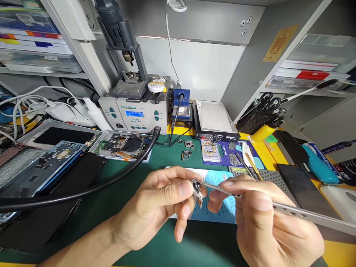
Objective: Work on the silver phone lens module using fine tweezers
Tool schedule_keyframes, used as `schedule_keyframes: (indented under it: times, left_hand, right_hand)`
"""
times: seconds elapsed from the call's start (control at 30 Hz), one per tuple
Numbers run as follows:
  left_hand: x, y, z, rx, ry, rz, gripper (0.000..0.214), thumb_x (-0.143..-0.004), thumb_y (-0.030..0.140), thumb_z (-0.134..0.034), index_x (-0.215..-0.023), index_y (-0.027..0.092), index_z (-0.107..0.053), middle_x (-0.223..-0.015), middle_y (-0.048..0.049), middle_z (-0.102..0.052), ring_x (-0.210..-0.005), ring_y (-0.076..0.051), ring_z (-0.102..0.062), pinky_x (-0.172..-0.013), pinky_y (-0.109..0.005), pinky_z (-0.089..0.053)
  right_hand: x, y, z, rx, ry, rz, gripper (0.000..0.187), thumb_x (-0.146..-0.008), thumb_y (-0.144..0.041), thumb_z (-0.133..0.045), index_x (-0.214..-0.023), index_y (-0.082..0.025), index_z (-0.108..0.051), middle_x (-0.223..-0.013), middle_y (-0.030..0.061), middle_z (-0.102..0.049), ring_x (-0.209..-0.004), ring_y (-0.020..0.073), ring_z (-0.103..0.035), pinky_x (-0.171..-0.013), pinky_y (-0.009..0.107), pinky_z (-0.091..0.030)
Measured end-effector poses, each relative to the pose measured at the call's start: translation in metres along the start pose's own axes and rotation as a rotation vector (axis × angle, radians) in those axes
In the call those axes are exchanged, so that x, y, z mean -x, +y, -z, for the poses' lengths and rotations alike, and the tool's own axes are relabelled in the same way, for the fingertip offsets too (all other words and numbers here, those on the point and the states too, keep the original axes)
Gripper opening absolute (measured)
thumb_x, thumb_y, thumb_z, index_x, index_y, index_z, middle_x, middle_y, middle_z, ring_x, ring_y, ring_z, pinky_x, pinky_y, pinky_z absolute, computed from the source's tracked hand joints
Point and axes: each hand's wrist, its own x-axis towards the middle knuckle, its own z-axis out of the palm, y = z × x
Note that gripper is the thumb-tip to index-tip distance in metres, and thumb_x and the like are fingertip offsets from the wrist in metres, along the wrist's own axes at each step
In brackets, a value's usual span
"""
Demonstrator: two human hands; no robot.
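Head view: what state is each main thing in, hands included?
Left hand: pinching the small metal module.
Small metal module: held above the green mat.
Right hand: gripping the tweezers.
Tweezers: tip at the module; contact unclear.
Hot-air station: display lit blue.
Soldering iron: resting in its stand.
Scissors: handles up in the mesh holder.
Two loose modules: lying on the mat.

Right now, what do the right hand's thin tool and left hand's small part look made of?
Thin tool: probably metal, satin finish, going by its grey sheen and the holes along it. Small part: likely mixed; silvery edges suggest metal, while the glossy black piece could be glass or plastic.
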Motion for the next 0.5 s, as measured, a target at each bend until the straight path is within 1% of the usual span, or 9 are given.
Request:
schedule_keyframes:
  times: [0.1, 0.2, 0.33, 0.4, 0.5]
  left_hand:
    - [-0.0017, 0.0003, -0.0017, 0.019, 0.004, -0.02, 0.021, -0.086, 0.029, -0.079, -0.101, 0.014, -0.079, -0.071, -0.0042, -0.068, -0.055, -0.009, -0.057, -0.043, -0.017, -0.056]
    - [-0.0023, -0.0006, -0.0029, 0.033, -0.003, -0.031, 0.02, -0.089, 0.03, -0.076, -0.099, 0.013, -0.079, -0.081, -0.0079, -0.073, -0.055, -0.008, -0.058, -0.042, -0.017, -0.056]
    - [-0.0025, -0.0014, -0.0026, 0.045, 0.004, -0.031, 0.021, -0.09, 0.031, -0.074, -0.1, 0.012, -0.079, -0.083, -0.009, -0.075, -0.055, -0.008, -0.059, -0.042, -0.017, -0.057]
    - [-0.0026, -0.0012, -0.002, 0.052, 0.012, -0.031, 0.022, -0.091, 0.031, -0.073, -0.101, 0.012, -0.079, -0.084, -0.0093, -0.075, -0.055, -0.008, -0.059, -0.042, -0.017, -0.057]
    - [-0.0026, -0.0008, -0.0015, 0.064, 0.013, -0.023, 0.023, -0.092, 0.031, -0.072, -0.099, 0.011, -0.079, -0.085, -0.0102, -0.076, -0.053, -0.007, -0.058, -0.042, -0.017, -0.056]
  right_hand:
    - [0.0004, -0.0002, -0.0003, -0.021, 0.005, 0.013, 0.035, -0.101, 0.0, -0.048, -0.099, -0.021, -0.076, -0.09, 0.0023, -0.074, -0.067, 0.0161, -0.071, -0.051, 0.035, -0.059]
    - [0.0008, -0.0005, 0.0002, -0.033, 0.015, -0.017, 0.035, -0.103, -0.003, -0.048, -0.102, -0.023, -0.077, -0.094, 0.0022, -0.075, -0.069, 0.0164, -0.071, -0.053, 0.036, -0.059]
    - [0.0008, -0.0016, 0.0016, -0.083, 0.035, -0.068, 0.039, -0.104, -0.003, -0.049, -0.105, -0.027, -0.079, -0.097, 0.0004, -0.076, -0.071, 0.0176, -0.072, -0.054, 0.037, -0.06]
    - [-0.0002, -0.0023, 0.0019, -0.068, 0.05, -0.096, 0.035, -0.104, -0.006, -0.051, -0.105, -0.025, -0.08, -0.093, 0.0013, -0.076, -0.07, 0.0184, -0.072, -0.054, 0.038, -0.06]
    - [-0.0037, -0.0038, 0.0021, -0.012, 0.062, -0.134, 0.026, -0.104, -0.013, -0.055, -0.105, -0.019, -0.08, -0.086, 0.0046, -0.074, -0.066, 0.0194, -0.071, -0.056, 0.038, -0.058]
